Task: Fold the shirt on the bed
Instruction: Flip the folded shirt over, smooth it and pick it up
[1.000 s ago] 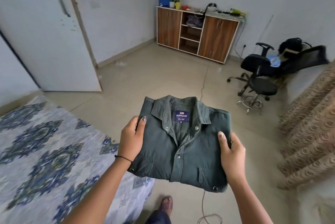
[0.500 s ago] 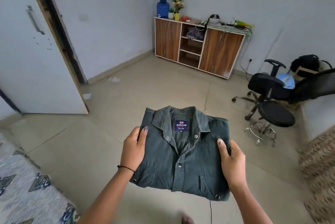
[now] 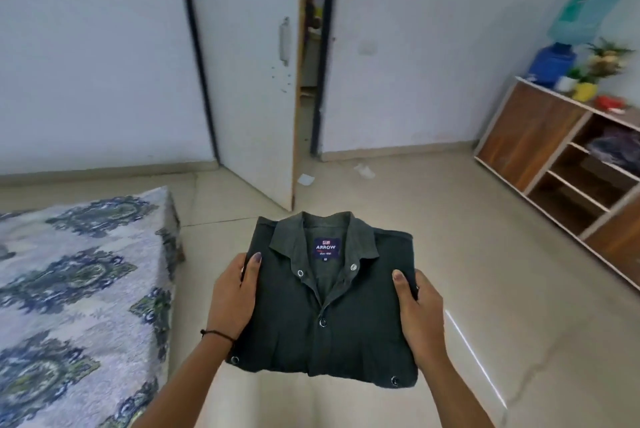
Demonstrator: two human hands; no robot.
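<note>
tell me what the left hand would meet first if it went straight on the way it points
Besides the shirt it grips, nothing near: the left hand points forward over bare floor, and would probably reach the open door first, though depth is unclear.

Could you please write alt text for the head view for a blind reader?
A folded dark green shirt is held above the floor, the left hand gripping one side and the right hand the other. A patterned bed lies to the left; a white door stands ajar behind.

Only head cam: faces fwd & down, near the shirt [image 3: 322, 323], bed [image 3: 69, 289] at left, door [image 3: 249, 81] ahead
</note>
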